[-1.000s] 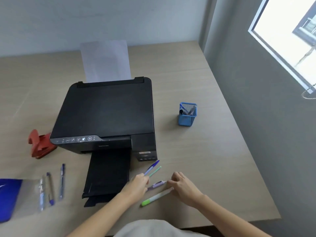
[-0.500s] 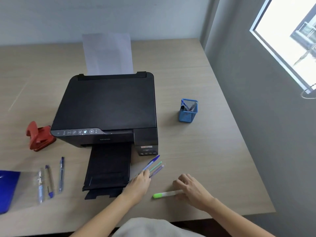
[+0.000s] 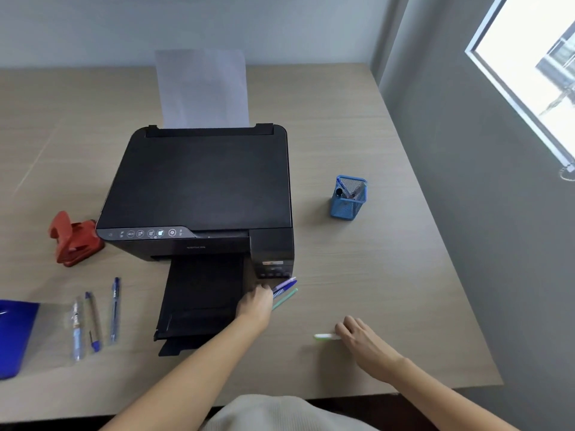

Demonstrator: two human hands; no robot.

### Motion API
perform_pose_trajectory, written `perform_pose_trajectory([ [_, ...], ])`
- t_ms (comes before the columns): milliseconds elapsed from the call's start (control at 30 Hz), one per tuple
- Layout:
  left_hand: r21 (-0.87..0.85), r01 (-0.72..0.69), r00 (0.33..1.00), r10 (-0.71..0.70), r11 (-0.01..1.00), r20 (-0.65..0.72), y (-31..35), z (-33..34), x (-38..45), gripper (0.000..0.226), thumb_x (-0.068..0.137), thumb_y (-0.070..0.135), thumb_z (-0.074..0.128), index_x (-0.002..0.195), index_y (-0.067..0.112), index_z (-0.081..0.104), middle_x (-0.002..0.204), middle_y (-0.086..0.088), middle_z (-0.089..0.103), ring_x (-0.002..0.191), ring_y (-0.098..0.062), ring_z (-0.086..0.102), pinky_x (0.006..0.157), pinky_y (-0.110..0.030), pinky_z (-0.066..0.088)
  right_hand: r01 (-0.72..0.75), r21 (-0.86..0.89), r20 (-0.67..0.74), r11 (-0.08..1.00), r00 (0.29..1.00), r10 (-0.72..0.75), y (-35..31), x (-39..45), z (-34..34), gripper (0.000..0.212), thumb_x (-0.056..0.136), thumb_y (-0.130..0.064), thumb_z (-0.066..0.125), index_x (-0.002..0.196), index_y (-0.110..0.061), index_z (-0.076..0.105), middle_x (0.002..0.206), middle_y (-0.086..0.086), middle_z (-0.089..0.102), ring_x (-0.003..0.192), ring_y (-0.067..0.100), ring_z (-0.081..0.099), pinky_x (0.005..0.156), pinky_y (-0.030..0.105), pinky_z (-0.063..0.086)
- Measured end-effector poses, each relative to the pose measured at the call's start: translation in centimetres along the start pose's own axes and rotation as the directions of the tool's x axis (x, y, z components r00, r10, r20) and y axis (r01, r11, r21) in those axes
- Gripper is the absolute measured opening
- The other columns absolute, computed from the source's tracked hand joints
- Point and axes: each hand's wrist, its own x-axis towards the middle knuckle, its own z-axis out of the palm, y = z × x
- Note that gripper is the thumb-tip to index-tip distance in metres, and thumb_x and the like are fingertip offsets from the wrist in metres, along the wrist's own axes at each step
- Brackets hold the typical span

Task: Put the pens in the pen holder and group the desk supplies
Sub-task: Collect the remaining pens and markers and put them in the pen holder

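My left hand [image 3: 255, 303] is closed around a bundle of three pens [image 3: 284, 290], purple, blue and teal, whose tips stick out to the upper right beside the printer's front corner. My right hand [image 3: 361, 340] lies low on the desk with its fingertips on the end of a white pen with a green cap [image 3: 323, 336]; whether it grips it I cannot tell. The blue mesh pen holder [image 3: 348, 199] stands at the right of the printer with several pens inside. Three more pens [image 3: 93, 317] lie at the left.
A black printer [image 3: 199, 188] with an extended output tray [image 3: 202, 293] and a paper sheet fills the desk's middle. A red hole punch [image 3: 73, 239] sits to its left. A blue and clear folder [image 3: 15, 334] lies at the far left. The desk edge [image 3: 466, 306] runs along the right.
My left hand gathered the purple pen into its bundle and lifted toward the printer corner. My right hand slid right with the green-capped pen, which turned flat.
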Motion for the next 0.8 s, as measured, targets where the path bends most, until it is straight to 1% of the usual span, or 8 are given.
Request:
perform_pose_trajectory([
  [67, 0.010, 0.006, 1.000, -0.006, 1.000, 0.021, 0.0, 0.0, 0.3, 0.032, 0.096, -0.003, 0.039, 0.124, 0.002, 0.051, 0.128, -0.015, 0.056, 0.117, -0.033, 0.061, 0.092, -0.041, 0.051, -0.030, 0.090, -0.003, 0.996, 1.000, 0.030, 0.6, -0.6, 0.4, 0.043, 0.073, 0.007, 0.034, 0.109, -0.012, 0.048, 0.102, 0.008, 0.047, 0.086, 0.026, 0.046, 0.076, 0.031, 0.038],
  [167, 0.036, -0.018, 0.999, 0.017, 0.999, 0.050, -0.2, 0.1, 0.1, 0.034, 0.094, -0.004, 0.040, 0.127, 0.002, 0.047, 0.130, -0.015, 0.052, 0.121, -0.034, 0.057, 0.095, -0.042, 0.049, -0.100, 0.170, -0.012, 0.980, 0.995, 0.104, 0.5, -0.9, 0.0, 0.040, 0.074, 0.007, 0.035, 0.107, -0.013, 0.046, 0.094, 0.002, 0.039, 0.079, 0.021, 0.037, 0.073, 0.031, 0.038],
  [267, 0.109, -0.092, 0.996, 0.091, 0.990, 0.020, -0.6, -0.3, -1.3, 0.032, 0.090, -0.002, 0.048, 0.122, 0.003, 0.047, 0.126, -0.015, 0.050, 0.121, -0.033, 0.054, 0.096, -0.041, 0.050, -0.110, 0.180, -0.006, 0.978, 0.994, 0.113, -0.1, 0.2, -0.4, 0.037, 0.076, 0.002, 0.038, 0.107, -0.018, 0.045, 0.092, 0.003, 0.044, 0.080, 0.025, 0.046, 0.072, 0.037, 0.045],
  [333, 0.103, -0.128, 0.992, 0.129, 0.986, 0.003, -1.0, -1.5, -3.0, 0.023, 0.094, 0.005, 0.045, 0.117, 0.005, 0.047, 0.122, -0.014, 0.052, 0.117, -0.033, 0.055, 0.091, -0.041, 0.050, -0.097, 0.175, -0.021, 0.980, 0.995, 0.102, -0.8, 1.8, -0.8, 0.040, 0.080, -0.010, 0.029, 0.114, -0.015, 0.048, 0.095, 0.010, 0.053, 0.086, 0.031, 0.053, 0.074, 0.040, 0.046],
  [467, -0.060, -0.135, 0.990, 0.137, 0.989, 0.019, -3.2, -5.5, -6.9, 0.015, 0.101, 0.025, 0.036, 0.101, 0.011, 0.043, 0.094, -0.013, 0.060, 0.086, -0.036, 0.060, 0.064, -0.039, 0.039, -0.026, 0.137, -0.040, 0.990, 0.999, 0.031, -3.3, 6.5, -1.9, 0.046, 0.085, -0.005, 0.037, 0.129, -0.013, 0.045, 0.097, 0.018, 0.054, 0.089, 0.037, 0.056, 0.074, 0.044, 0.045],
  [567, -0.265, -0.121, 0.988, 0.142, 0.957, 0.060, -5.6, -7.9, -8.3, 0.018, 0.101, 0.023, 0.033, 0.088, 0.013, 0.040, 0.078, -0.005, 0.050, 0.066, -0.023, 0.042, 0.061, -0.034, 0.034, 0.048, 0.133, -0.028, 0.990, 0.999, -0.045, -5.3, 10.0, -2.1, 0.052, 0.085, 0.001, 0.043, 0.133, -0.017, 0.043, 0.103, 0.021, 0.052, 0.094, 0.036, 0.054, 0.074, 0.045, 0.047],
  [667, -0.515, -0.073, 0.986, 0.138, 0.854, 0.089, -7.1, -9.5, -8.7, 0.022, 0.099, 0.027, 0.038, 0.092, 0.010, 0.050, 0.070, 0.002, 0.051, 0.058, -0.014, 0.039, 0.059, -0.029, 0.035, 0.077, 0.106, -0.006, 0.991, 0.997, -0.077, -6.3, 11.5, -2.6, 0.030, 0.089, -0.006, 0.043, 0.117, -0.013, 0.049, 0.101, 0.021, 0.049, 0.091, 0.038, 0.055, 0.071, 0.046, 0.048],
  [800, -0.590, -0.105, 0.974, 0.201, 0.801, 0.100, -7.0, -11.8, -8.1, 0.022, 0.100, 0.023, 0.034, 0.096, 0.010, 0.052, 0.071, 0.007, 0.049, 0.051, -0.006, 0.037, 0.052, -0.020, 0.033, 0.141, 0.006, -0.018, 0.990, 0.990, -0.141, -4.5, 10.7, -2.3, 0.023, 0.073, -0.002, 0.055, 0.095, -0.008, 0.049, 0.094, 0.017, 0.054, 0.081, 0.035, 0.058, 0.055, 0.036, 0.043],
])
